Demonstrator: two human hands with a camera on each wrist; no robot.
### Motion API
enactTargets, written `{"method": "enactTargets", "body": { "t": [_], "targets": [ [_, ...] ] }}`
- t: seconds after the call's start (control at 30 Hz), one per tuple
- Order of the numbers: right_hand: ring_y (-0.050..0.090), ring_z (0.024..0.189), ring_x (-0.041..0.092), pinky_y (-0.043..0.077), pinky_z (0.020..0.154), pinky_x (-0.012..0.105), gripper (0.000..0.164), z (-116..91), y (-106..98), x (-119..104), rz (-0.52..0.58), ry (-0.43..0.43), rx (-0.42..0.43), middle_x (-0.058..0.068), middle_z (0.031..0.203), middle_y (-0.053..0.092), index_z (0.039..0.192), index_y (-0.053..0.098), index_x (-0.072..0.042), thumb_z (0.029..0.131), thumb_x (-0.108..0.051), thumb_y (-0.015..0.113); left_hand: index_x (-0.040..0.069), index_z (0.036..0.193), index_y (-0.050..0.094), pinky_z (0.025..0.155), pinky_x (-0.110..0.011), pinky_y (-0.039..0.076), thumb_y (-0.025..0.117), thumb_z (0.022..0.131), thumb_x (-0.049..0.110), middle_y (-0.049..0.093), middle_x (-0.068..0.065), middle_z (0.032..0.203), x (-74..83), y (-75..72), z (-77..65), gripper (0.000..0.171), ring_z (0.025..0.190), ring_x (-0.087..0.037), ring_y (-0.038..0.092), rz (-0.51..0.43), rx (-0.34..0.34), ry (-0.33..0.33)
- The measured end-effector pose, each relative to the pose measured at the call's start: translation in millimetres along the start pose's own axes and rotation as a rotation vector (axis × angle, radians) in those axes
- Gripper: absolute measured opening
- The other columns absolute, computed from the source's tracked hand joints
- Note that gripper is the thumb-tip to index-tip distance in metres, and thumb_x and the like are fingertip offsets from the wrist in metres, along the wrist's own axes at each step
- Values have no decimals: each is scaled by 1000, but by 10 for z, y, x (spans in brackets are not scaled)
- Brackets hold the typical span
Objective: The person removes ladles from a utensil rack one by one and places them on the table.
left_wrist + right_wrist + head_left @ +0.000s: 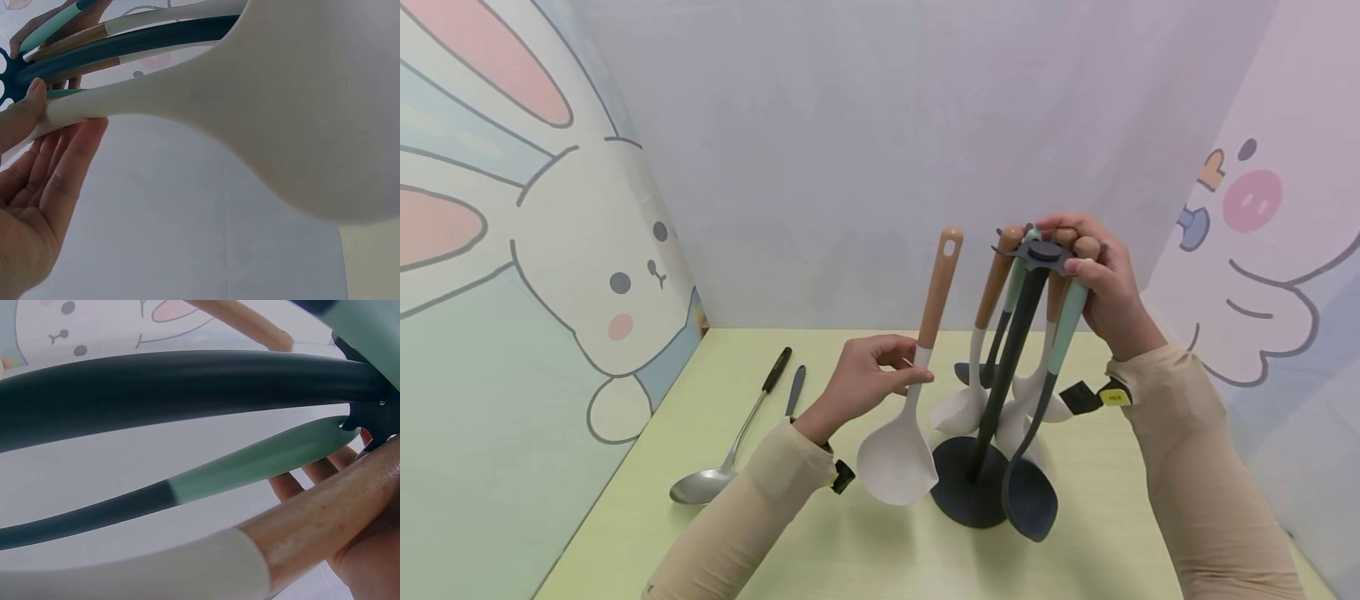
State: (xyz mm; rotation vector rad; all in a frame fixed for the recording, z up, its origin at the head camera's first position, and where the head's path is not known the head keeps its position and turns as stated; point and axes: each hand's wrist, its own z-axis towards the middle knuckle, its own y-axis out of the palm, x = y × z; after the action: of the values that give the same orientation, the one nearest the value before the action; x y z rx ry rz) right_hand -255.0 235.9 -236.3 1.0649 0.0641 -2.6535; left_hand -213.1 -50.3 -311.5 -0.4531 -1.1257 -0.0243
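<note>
My left hand (868, 375) pinches a white ladle (897, 462) low on its handle, bowl downward and wooden grip pointing up. In the left wrist view the ladle's bowl (312, 119) fills the right side. To its right stands a dark utensil stand (1017, 354) with a round base, tilted in the head view. Around the stand's top hook ring curl the fingers of my right hand (1108, 279), beside the hung handles. From the ring hang a dark ladle with mint handle (1032, 498), a white utensil with wooden handle (962, 408) and several others, partly hidden behind the pole.
On the table (820, 542) at left lie a steel serving spoon (703, 485) with black handle and a utensil with a grey-blue handle (796, 392), its lower part behind my left arm. Cartoon-printed wall panels (647, 208) and a plain backdrop (850, 167) enclose the table.
</note>
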Motion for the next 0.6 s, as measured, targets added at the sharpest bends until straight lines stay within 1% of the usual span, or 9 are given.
{"method": "enactTargets", "body": {
  "t": [0.17, 0.43, 0.57, 0.6],
  "targets": [
    [57, 102, 21, 46, 86, 25, 38, 7, -9, 0, 2, 9, 8, 9, 106, 66, 114, 68, 1, 81, -7, 49, 0, 107, 73, 64, -42, 60, 82, 82, 7, 73, -10, 89, -37, 11, 10, 27, 76, -16, 69, -3, 0, -17],
    [55, 102, 20, 44, 85, 25, 38, 1, 6, -8, -1, -1, 1, 7, 107, 65, 114, 68, 0, 82, -7, 49, -1, 107, 73, 63, -40, 60, 82, 82, 7, 72, -12, 90, -110, 12, 28, 27, 77, -18, 69, 3, -5, -42],
    [55, 102, 20, 44, 86, 25, 38, 0, 8, -12, -2, 2, 5, 8, 107, 65, 114, 68, 0, 82, -7, 49, -1, 106, 73, 63, -41, 60, 82, 82, 7, 71, -11, 90, -135, 2, 33, 27, 77, -18, 69, 3, 0, -62],
    [55, 102, 21, 44, 86, 25, 39, -1, 8, -12, -2, 3, 5, 8, 107, 65, 114, 68, 0, 82, -7, 49, -1, 106, 73, 62, -39, 60, 82, 82, 7, 71, -11, 91, -140, -1, 32, 27, 77, -18, 69, 4, 2, -68]
  ]
}}
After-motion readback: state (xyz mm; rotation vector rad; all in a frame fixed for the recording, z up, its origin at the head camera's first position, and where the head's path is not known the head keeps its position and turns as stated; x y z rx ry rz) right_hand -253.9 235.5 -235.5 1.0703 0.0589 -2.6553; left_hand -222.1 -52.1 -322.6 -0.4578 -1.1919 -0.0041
